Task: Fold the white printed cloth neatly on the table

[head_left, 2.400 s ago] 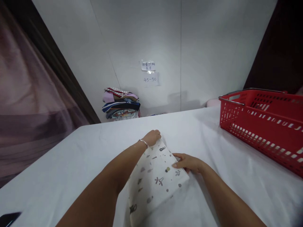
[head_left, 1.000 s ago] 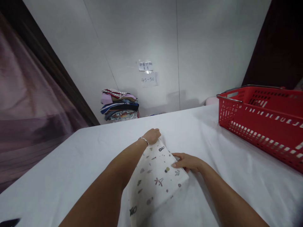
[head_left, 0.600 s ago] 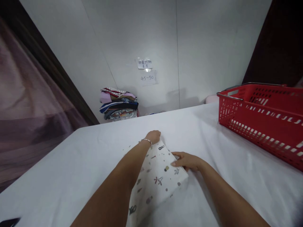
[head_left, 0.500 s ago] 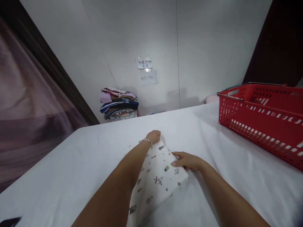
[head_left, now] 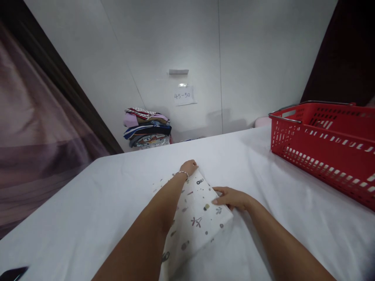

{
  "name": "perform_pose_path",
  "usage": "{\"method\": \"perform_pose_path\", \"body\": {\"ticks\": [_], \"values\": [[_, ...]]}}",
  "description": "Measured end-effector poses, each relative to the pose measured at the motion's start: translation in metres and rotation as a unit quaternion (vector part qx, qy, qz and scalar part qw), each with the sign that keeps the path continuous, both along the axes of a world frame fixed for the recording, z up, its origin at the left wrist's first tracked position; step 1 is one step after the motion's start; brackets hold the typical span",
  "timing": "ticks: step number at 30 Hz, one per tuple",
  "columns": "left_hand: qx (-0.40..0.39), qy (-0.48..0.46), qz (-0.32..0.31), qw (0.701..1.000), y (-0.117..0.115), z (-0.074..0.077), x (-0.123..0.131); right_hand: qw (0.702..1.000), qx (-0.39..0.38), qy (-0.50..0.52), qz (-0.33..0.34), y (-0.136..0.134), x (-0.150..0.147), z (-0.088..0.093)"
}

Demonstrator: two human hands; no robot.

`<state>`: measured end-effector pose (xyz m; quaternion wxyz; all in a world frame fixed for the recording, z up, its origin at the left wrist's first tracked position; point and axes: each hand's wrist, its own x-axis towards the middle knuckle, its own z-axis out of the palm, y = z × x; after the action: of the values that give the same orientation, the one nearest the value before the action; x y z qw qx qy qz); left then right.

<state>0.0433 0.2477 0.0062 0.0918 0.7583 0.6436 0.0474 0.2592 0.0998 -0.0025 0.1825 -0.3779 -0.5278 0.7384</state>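
A white cloth (head_left: pixel 202 224) printed with small plants and figures lies folded on the white-covered table, in the middle of the head view. At its far corner my left hand (head_left: pixel 189 166), with a bracelet at the wrist, is closed on the fabric edge. My left forearm crosses over the cloth and hides part of it. My right hand (head_left: pixel 233 198) grips the cloth's right edge, thumb on top; its other fingers are partly hidden beneath the edge.
A red plastic basket (head_left: pixel 322 144) with metal handles stands on the table (head_left: pixel 117 195) at the right. Folded textiles (head_left: pixel 148 128) are stacked beyond the far edge. Paper notes (head_left: pixel 184 96) hang on the wall. A dark object (head_left: pixel 13 274) lies at the lower left.
My left hand has shifted very slightly left at the cloth's far corner. My right hand stays in place. The upper wall note has flipped up, so its writing no longer shows.
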Motion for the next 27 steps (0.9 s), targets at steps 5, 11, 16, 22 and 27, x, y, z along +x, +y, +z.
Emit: {"method": "perform_pose_path", "body": {"ticks": [5, 11, 16, 22, 27], "values": [[0.009, 0.001, 0.021, 1.000, 0.000, -0.001, 0.005, 1.000, -0.005, 0.006, -0.007, 0.001, 0.000, -0.001], [0.095, -0.012, -0.019, 0.995, -0.012, 0.011, -0.001, 1.000, -0.009, 0.004, -0.007, 0.002, -0.001, -0.003], [0.146, -0.008, -0.042, 0.988, -0.033, 0.020, -0.020, 1.000, -0.005, -0.002, -0.003, 0.003, 0.000, -0.004], [0.127, 0.045, -0.039, 0.990, -0.061, -0.011, -0.010, 1.000, 0.003, 0.002, -0.001, 0.001, 0.000, -0.003], [0.106, 0.053, -0.032, 0.992, -0.060, -0.024, 0.002, 1.000, 0.007, 0.001, -0.003, 0.000, -0.001, -0.004]]}}
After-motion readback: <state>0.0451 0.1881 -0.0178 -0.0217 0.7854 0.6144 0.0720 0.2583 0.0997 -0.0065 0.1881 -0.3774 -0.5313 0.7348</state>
